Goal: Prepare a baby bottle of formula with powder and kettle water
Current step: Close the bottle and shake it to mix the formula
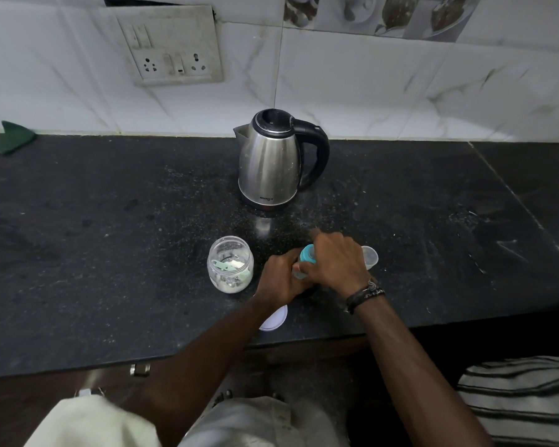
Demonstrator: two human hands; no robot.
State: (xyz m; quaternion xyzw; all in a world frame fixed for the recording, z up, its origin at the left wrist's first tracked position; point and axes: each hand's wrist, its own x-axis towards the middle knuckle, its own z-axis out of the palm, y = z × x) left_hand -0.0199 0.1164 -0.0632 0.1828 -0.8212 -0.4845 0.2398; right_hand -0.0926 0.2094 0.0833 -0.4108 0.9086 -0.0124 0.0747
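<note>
A baby bottle with a teal collar (pixel 306 254) stands on the black counter (pixel 110 253), mostly hidden by my hands. My left hand (pixel 279 279) grips its body from the left. My right hand (pixel 333 262) curls over the teal top. To the left stands an open glass jar (pixel 230 264) with white powder and a pale green scoop inside. A steel kettle (pixel 271 162) with a black handle and shut lid stands behind, near the wall.
A clear plastic cap (pixel 371 256) lies just right of my right hand. A white lid (pixel 275 317) lies under my left forearm near the counter's front edge. A green cloth (pixel 8 137) sits far left. A socket panel (pixel 171 46) is on the tiled wall.
</note>
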